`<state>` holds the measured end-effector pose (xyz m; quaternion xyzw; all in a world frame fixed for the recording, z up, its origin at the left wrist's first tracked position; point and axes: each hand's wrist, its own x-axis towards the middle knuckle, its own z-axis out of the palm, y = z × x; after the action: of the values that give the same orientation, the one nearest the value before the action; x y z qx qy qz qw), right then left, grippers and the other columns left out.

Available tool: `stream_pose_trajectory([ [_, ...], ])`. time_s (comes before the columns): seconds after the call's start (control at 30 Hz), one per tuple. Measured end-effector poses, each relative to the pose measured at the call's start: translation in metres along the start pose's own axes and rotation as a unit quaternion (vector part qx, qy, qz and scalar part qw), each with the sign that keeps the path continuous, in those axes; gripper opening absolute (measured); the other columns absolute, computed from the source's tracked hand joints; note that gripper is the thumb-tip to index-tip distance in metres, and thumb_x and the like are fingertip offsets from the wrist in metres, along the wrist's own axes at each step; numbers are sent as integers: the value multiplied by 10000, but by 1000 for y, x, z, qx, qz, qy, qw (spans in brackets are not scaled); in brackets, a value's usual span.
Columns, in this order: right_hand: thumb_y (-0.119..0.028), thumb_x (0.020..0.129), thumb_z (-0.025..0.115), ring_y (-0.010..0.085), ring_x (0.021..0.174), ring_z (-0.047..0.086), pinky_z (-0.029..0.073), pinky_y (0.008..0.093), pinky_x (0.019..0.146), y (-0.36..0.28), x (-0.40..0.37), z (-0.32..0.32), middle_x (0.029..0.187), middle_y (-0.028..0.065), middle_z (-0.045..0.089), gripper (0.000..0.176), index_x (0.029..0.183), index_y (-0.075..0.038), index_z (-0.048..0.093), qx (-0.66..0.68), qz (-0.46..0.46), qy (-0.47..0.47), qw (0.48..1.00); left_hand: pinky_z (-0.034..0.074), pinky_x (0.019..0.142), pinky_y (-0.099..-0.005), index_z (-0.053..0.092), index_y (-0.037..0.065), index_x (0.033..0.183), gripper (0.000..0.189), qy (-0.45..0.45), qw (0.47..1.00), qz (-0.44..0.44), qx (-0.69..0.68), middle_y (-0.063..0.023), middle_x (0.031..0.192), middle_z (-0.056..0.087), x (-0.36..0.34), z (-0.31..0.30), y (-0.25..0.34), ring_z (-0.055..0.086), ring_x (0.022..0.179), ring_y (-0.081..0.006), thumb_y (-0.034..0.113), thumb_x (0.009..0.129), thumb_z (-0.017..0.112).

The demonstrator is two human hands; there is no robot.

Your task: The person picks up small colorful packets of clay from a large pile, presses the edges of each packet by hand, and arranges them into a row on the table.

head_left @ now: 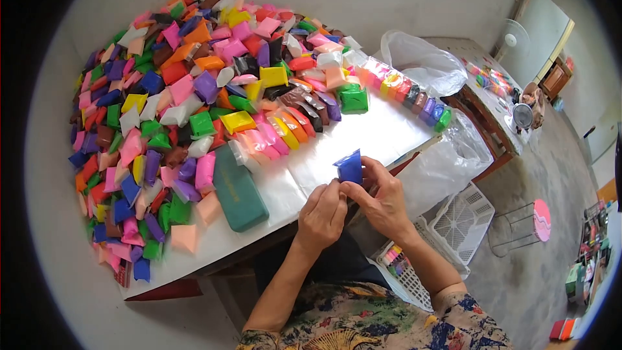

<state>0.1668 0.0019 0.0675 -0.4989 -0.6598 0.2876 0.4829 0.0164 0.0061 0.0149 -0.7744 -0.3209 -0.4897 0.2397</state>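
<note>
A small blue packet (350, 168) is held up over the front edge of the white table (304, 178). My right hand (382, 198) pinches it from the right, fingers closed on its side. My left hand (322, 212) is closed just below and left of the packet, fingertips touching its lower edge. Left of my hands lies a dark green case (238, 191). Beyond it spreads a large heap of colourful packets (175, 110), with a row of packets (278, 131) lined up at its near edge.
A long row of multicoloured packets (414, 96) lies at the table's right, beside clear plastic bags (427, 68). White crates (461, 220) stand below on the floor, near a pink-topped stool (541, 220). A fan (512, 40) stands farther back.
</note>
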Motion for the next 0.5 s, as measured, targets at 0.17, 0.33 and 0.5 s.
stream_pose_trajectory([
  [0.17, -208, 892, 779, 137, 875, 674, 555, 294, 758, 8, 7, -2, 987, 117, 713, 499, 1252, 60, 562, 161, 48, -60, 984, 572, 900, -362, 668, -79, 930, 130, -10, 1000, 19, -3, -229, 1080, 676, -1, 0, -3, 684, 973, -302, 23, 853, 650],
  [0.33, -157, 902, 761, 123, 926, 648, 538, 276, 803, 10, 18, -6, 1028, 90, 685, 450, 1246, 45, 554, 237, 94, -99, 962, 569, 931, -375, 680, -88, 993, 172, -21, 999, 13, -26, -239, 1109, 677, 3, 1, -5, 686, 1030, -328, 21, 869, 630],
  [0.5, -146, 889, 737, 138, 946, 650, 526, 294, 826, 25, 40, -9, 1019, 83, 685, 435, 1242, 40, 563, 214, 58, -68, 973, 550, 943, -419, 667, -72, 1039, 220, -31, 995, -61, -77, -258, 1210, 637, 8, -1, -8, 662, 1086, -349, -12, 829, 640],
])
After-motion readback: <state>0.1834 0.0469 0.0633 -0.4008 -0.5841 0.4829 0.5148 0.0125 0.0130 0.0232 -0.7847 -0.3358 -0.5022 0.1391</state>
